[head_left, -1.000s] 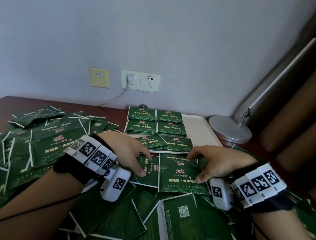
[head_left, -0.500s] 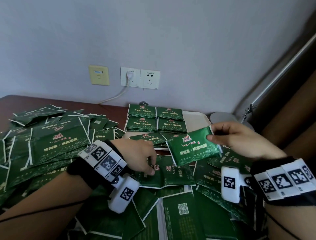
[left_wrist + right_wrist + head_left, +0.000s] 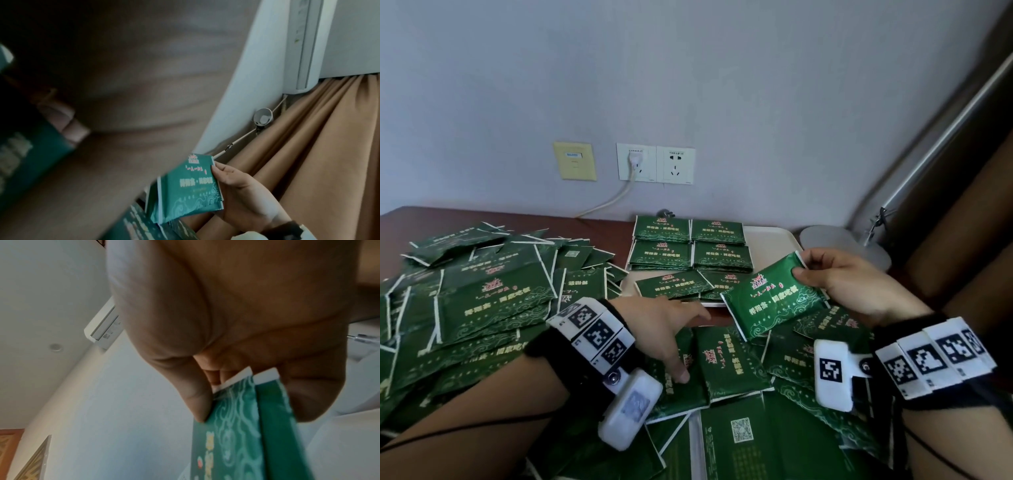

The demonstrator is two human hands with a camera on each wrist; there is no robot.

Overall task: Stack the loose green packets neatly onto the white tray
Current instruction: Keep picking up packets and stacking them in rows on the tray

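Note:
My right hand (image 3: 803,265) pinches the right edge of a green packet (image 3: 774,303) and holds it tilted in the air over the front right of the white tray (image 3: 770,240). The right wrist view shows two packets (image 3: 252,426) pinched together between thumb and fingers. Neat packet stacks (image 3: 690,246) fill the tray's back left, with two skewed packets (image 3: 671,284) in front of them. My left hand (image 3: 688,342) rests on a loose packet (image 3: 726,363) in the pile near me, with the thumb pressing down.
A big heap of loose green packets (image 3: 482,301) covers the brown table (image 3: 592,226) on the left and the near side. A round lamp base (image 3: 842,246) stands right of the tray. Wall sockets (image 3: 654,162) with a plugged cable are behind. Brown curtains (image 3: 962,240) hang at right.
My right hand has lifted the packet off the pile and carried it up and right toward the tray. The left hand stays low on the pile, shifted slightly right.

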